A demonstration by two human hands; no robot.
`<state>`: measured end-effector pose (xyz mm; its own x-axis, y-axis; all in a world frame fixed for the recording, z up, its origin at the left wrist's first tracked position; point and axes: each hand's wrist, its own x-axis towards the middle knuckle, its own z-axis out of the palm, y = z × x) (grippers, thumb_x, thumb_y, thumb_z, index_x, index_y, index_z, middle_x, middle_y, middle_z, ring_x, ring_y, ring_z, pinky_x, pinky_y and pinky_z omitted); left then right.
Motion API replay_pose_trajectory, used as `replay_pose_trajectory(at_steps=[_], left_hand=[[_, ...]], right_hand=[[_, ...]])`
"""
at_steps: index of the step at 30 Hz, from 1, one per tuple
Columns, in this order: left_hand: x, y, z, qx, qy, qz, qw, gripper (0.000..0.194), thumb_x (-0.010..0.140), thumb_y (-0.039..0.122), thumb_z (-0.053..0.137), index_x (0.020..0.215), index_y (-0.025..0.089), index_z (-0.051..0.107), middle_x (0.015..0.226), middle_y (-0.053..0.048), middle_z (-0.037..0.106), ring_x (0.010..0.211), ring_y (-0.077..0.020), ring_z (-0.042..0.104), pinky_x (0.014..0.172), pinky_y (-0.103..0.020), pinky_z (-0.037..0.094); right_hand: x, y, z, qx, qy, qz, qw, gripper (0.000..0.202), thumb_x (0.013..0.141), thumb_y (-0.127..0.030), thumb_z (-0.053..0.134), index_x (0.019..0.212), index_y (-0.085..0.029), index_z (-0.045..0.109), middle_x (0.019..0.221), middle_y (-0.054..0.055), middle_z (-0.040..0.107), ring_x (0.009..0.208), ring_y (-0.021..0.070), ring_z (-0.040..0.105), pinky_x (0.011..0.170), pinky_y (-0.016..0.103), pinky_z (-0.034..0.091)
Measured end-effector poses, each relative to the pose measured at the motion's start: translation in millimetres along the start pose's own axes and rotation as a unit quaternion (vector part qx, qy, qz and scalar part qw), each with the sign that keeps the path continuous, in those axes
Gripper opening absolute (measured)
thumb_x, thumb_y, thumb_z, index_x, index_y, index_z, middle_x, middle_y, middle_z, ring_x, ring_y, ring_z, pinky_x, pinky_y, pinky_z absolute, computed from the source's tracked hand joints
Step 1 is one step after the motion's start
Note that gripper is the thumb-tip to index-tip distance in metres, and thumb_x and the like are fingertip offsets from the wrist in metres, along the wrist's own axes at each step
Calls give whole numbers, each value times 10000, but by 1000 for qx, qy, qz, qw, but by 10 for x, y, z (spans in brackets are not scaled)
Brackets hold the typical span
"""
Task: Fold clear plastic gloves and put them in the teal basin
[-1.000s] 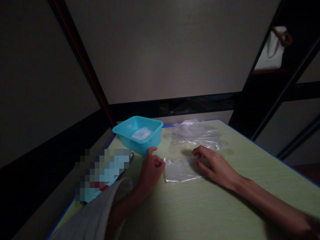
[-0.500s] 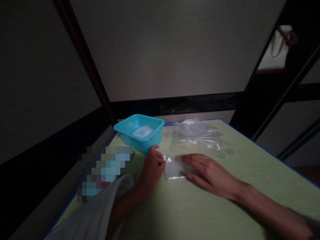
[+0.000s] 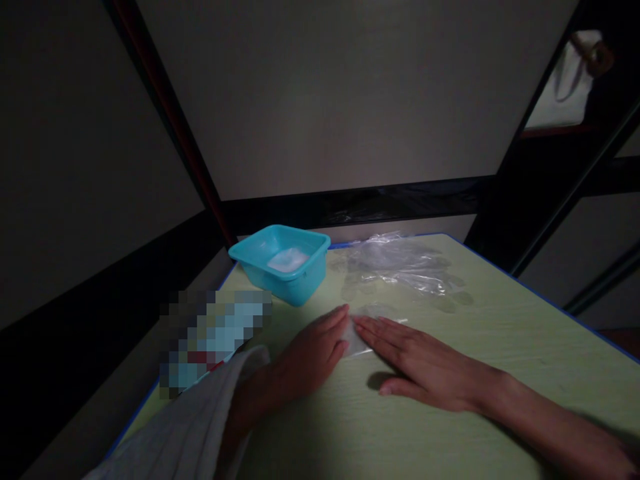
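A small clear plastic bag (image 3: 356, 341) lies flat on the pale green table, partly covered by both hands. My left hand (image 3: 317, 350) rests on its left side, fingers stretched out and the thumb a little apart. Over the bag's right part lies my right hand (image 3: 417, 363), flat, with its fingers extended and the thumb spread off towards the near side. What is inside the bag, if anything, I cannot make out.
A turquoise plastic basin (image 3: 295, 287) with a white item (image 3: 289, 260) in it stands at the back left. Crumpled clear plastic bags (image 3: 400, 263) lie at the back. A blurred-out flat item (image 3: 215, 343) is at the left. Behind the table (image 3: 500, 327) rises a panel wall.
My left hand has gone from curled fingers at the bag's left edge to stretched fingers over it. My right hand's thumb has spread away from the bag.
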<state>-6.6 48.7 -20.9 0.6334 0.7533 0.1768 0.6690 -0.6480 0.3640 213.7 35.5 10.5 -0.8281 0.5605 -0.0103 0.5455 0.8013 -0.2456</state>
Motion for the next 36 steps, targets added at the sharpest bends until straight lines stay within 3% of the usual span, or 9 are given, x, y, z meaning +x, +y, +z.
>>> replay_pose_trajectory(at_steps=[5, 13, 16, 18, 21, 24, 30, 36], left_hand=[[-34, 11, -34, 62, -47, 22, 997, 510, 912, 238, 355, 1378, 47, 272, 1468, -172, 243, 1365, -219, 200, 1109, -403, 227], [-17, 49, -73, 96, -89, 15, 991, 538, 917, 240, 349, 1395, 33, 217, 1478, -184, 195, 1371, -245, 166, 1104, -440, 228], [-43, 32, -61, 77, -72, 14, 994, 545, 909, 238, 365, 1400, 55, 212, 1478, -173, 209, 1368, -237, 185, 1105, -445, 230], [-60, 23, -53, 54, -48, 3, 997, 563, 894, 235, 398, 1400, 74, 211, 1474, -167, 235, 1362, -230, 210, 1104, -437, 238], [-80, 25, -43, 21, -2, -11, 1000, 599, 852, 228, 469, 1388, 99, 237, 1450, -162, 297, 1339, -231, 267, 1092, -425, 274], [-99, 37, -29, 3, 47, -11, 999, 607, 809, 229, 517, 1356, 111, 282, 1395, -170, 380, 1287, -253, 351, 1059, -438, 327], [-157, 117, -1, 2, 126, -10, 992, 502, 786, 201, 483, 1267, 141, 352, 1252, -153, 516, 1137, -261, 499, 956, -431, 431], [-243, 345, -62, -41, 76, 66, 994, 367, 764, 158, 496, 1131, 155, 476, 1070, -94, 618, 989, -203, 568, 897, -329, 462]], right_hand=[[-45, 34, 12, 26, -41, 25, 998, 824, 872, -599, 313, 1406, 7, 151, 1458, 222, 95, 1359, 279, 94, 1101, 491, 146], [-145, 133, -26, 22, -47, 61, 997, 865, 843, -639, 328, 1413, -13, 147, 1456, 220, 87, 1354, 293, 78, 1091, 527, 131], [-178, 129, -69, 13, -39, 59, 997, 860, 841, -634, 342, 1411, -12, 177, 1452, 228, 155, 1347, 314, 141, 1082, 558, 149], [-190, 105, -112, 2, -16, 59, 998, 816, 847, -615, 360, 1395, -20, 258, 1424, 230, 285, 1324, 323, 247, 1079, 562, 179], [-192, 72, -178, -19, 31, 70, 997, 601, 900, -525, 342, 1292, -81, 447, 1292, 184, 516, 1228, 300, 440, 1067, 552, 242], [-177, 90, -202, -37, 74, 89, 993, 403, 943, -395, 321, 1168, -141, 539, 1142, 127, 625, 1107, 257, 558, 1049, 543, 280], [-131, 224, -101, -68, 124, 112, 984, 309, 927, -210, 327, 1177, -144, 496, 1038, 114, 645, 971, 220, 617, 1032, 563, 265], [-77, 317, -13, -46, 128, 104, 985, 343, 929, -211, 318, 1238, -166, 458, 1225, 132, 569, 1175, 243, 490, 1039, 583, 220]])
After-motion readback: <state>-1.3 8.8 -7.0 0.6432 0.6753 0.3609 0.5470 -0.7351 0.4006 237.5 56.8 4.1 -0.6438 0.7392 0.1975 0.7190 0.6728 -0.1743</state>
